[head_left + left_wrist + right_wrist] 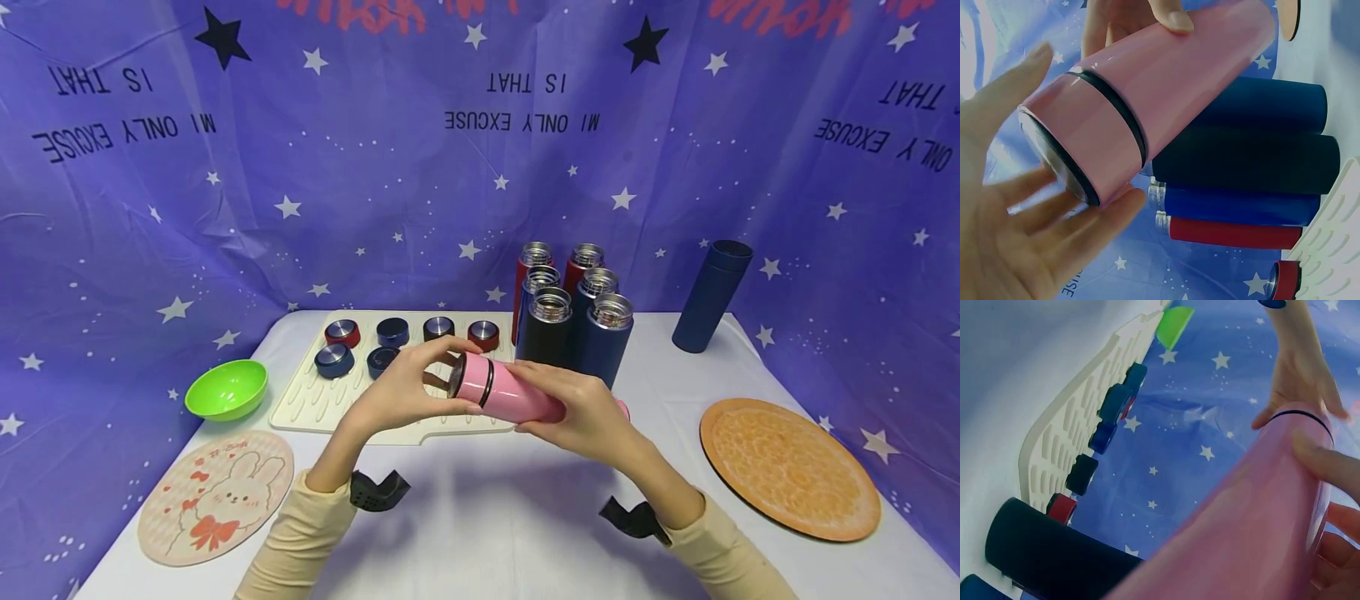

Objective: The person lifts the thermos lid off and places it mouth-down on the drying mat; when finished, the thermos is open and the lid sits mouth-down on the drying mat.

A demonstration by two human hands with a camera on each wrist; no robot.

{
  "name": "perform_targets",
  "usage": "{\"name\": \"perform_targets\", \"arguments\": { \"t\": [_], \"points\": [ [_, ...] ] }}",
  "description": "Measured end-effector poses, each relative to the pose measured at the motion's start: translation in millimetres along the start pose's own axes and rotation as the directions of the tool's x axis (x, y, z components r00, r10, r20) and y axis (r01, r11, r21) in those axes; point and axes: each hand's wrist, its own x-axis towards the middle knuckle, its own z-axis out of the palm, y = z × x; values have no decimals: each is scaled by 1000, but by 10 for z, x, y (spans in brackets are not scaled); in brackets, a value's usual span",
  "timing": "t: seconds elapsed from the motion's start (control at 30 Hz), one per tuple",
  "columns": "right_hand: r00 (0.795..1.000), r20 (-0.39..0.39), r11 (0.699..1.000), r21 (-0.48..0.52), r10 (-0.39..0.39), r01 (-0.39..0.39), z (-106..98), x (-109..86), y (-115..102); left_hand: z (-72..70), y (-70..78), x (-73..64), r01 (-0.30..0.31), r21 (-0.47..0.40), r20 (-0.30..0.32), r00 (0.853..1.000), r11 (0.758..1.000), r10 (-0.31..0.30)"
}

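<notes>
A pink thermos bottle (517, 393) with a pink lid (1085, 137) is tilted in the air above the table, its lid towards the left. My right hand (588, 412) grips the bottle's body, thumb and fingers on opposite sides. Around the lid end, my left hand (408, 387) has its fingers spread and fairly straight. In the left wrist view its thumb stands off the lid, while a fingertip (1135, 197) lies close to the lid's lower edge; contact there is unclear. A dark ring (1113, 100) runs between lid and body.
Several lidless thermos bottles (603, 337) stand behind the right hand. Several lids (333, 360) sit on a cream draining tray (300, 408). A capped navy bottle (711, 296) stands far right. A green bowl (227, 390), a rabbit mat (217, 500) and an orange round mat (787, 467) lie at the sides.
</notes>
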Motion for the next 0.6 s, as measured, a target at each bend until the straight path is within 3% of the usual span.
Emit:
{"name": "perform_targets", "arguments": {
  "t": [0.07,0.2,0.3,0.4,0.5,0.6],
  "points": [
    [998,31,996,72,51,-53,-31,-3,21,-21,49,-3,-70,-1,35,997,998,70],
    [985,98,972,177,140,-156,-80,-15,82,-72,207,-9,-211,-30,66,975,977,213],
    [979,120,963,193,166,-187,-94,-24,111,-91,279,-10,-244,-55,64,967,968,247],
    [979,119,967,175,168,-187,-85,-27,106,-75,210,-15,-185,-51,47,981,981,188],
    [985,95,978,139,141,-154,-67,-20,72,-49,85,-20,-67,-37,21,997,997,67],
    [995,59,992,84,85,-90,-45,-13,36,-38,-10,-21,49,-9,-7,999,999,-49]
  ]
}}
